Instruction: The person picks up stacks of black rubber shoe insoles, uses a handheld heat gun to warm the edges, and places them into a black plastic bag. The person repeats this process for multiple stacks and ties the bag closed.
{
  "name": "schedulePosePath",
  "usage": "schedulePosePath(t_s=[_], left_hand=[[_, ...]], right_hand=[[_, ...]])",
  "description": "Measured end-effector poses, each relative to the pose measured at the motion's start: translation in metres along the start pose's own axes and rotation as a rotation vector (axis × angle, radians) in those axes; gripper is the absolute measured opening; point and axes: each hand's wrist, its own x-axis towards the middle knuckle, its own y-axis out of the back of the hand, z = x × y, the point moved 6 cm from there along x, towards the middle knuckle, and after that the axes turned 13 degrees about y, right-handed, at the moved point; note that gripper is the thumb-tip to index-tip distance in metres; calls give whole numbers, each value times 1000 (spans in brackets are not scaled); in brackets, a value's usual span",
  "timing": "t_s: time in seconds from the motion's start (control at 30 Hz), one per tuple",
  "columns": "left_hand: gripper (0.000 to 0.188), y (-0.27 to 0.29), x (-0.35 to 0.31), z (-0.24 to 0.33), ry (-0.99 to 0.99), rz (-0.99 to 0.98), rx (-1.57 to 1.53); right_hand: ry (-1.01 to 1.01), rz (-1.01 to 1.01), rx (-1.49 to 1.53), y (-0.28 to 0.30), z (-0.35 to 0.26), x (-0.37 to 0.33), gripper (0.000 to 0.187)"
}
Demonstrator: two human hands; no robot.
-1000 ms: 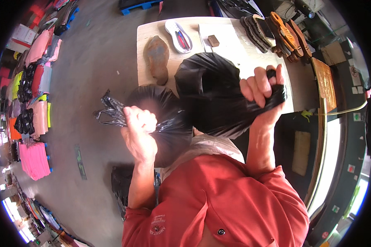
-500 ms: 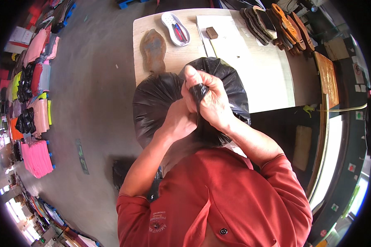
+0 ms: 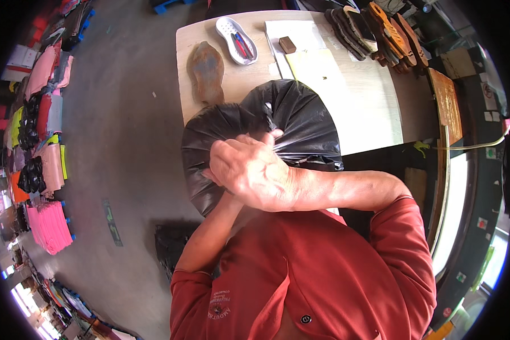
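A full black plastic bag (image 3: 289, 110) bulges in two rounded lobes in front of my body, against the table's near edge. Its gathered neck pokes up as a short tuft between the lobes. My left hand (image 3: 272, 136) is closed at the neck, mostly covered; only some fingertips show past the other hand. Crossing over it from the right, my right hand (image 3: 250, 173) is closed, knuckles up, over the gathered plastic. What lies inside its fingers is largely hidden.
On the pale table (image 3: 374, 107) lie a brown sole-shaped piece (image 3: 207, 73), a white shoe sole (image 3: 230, 34) with pens in it, paper sheets and a small brown block (image 3: 287, 45). Stacked soles (image 3: 388, 34) stand at the back right. Piles of coloured material (image 3: 48, 226) line the left.
My right hand has swung left and down across my left hand, turning knuckles up. My left hand is now mostly covered. The bag stays in place.
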Motion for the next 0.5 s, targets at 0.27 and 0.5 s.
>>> schedulePosePath(t_s=[0.27, 0.5], left_hand=[[14, 12, -2, 1, -2, 77, -11], [33, 8, 6, -4, 352, -195, -271]], right_hand=[[1393, 1000, 1574, -64, 96, 31, 28], [1311, 945, 1327, -68, 75, 42, 23]])
